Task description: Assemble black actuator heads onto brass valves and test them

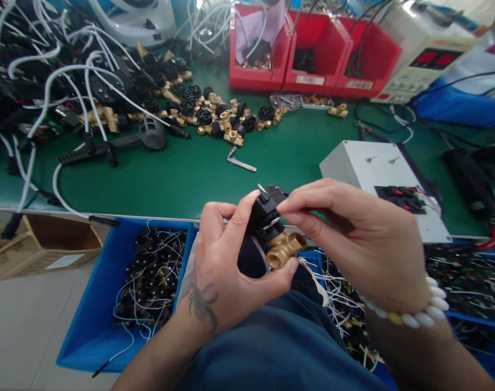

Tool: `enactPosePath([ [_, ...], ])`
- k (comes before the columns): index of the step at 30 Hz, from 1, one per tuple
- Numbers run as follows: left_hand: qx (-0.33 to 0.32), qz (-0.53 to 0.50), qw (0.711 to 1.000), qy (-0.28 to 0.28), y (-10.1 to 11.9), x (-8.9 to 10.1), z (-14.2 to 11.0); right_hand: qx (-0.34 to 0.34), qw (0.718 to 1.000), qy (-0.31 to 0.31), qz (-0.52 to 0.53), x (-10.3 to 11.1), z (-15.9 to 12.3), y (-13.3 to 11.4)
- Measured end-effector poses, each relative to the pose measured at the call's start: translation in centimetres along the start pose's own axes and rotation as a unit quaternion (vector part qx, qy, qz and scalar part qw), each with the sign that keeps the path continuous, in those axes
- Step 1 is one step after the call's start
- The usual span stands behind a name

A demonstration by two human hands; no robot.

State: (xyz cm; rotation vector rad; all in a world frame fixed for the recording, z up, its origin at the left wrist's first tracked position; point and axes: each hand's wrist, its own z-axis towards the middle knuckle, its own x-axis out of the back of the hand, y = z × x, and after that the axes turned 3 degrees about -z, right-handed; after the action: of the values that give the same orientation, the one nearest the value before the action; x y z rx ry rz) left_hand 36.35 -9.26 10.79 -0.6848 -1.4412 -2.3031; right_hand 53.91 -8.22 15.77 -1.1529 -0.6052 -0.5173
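Observation:
My left hand (227,266) is wrapped round a valve (286,248) with a brass body and a black plastic top, its thumb under the brass ports. A small metal pin or clip sticks up from the black top. The thumb and index finger of my right hand (353,233) are pinched together against the right side of the black part. Whatever those fingertips hold, if anything, is too small or hidden to make out. The valve is tilted, held above my lap at the front edge of the green table (182,179).
Brass fittings (231,117) and white-cabled parts (88,81) are heaped at the back left. Red bins (312,54) stand behind, near a power supply (430,54). A grey switch box (365,157) is at right. A bent metal piece (241,162) lies mid-table. Blue crates (84,304) sit below.

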Motion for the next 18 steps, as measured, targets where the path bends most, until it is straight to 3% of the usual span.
enactPosePath([
  [8,-0.006,-0.005,1.000,-0.020,-0.4,0.1,0.1,-0.008,0.999,-0.051,-0.002,0.2,0.5,0.3],
  [12,0.018,-0.038,0.999,-0.031,-1.9,-0.6,0.2,-0.003,0.998,-0.057,0.008,-0.4,0.8,2.2],
  [14,0.046,-0.058,0.997,-0.031,-2.8,-1.1,0.3,-0.020,0.999,-0.020,-0.046,-0.7,0.7,4.3],
  [16,0.066,-0.085,0.994,-0.024,-3.6,-1.7,0.5,-0.045,0.983,0.001,-0.176,-1.1,0.3,6.8],
  [18,0.070,-0.113,0.991,-0.015,-4.3,-2.3,0.7,-0.077,0.944,-0.061,-0.315,-1.8,-0.5,8.9],
])
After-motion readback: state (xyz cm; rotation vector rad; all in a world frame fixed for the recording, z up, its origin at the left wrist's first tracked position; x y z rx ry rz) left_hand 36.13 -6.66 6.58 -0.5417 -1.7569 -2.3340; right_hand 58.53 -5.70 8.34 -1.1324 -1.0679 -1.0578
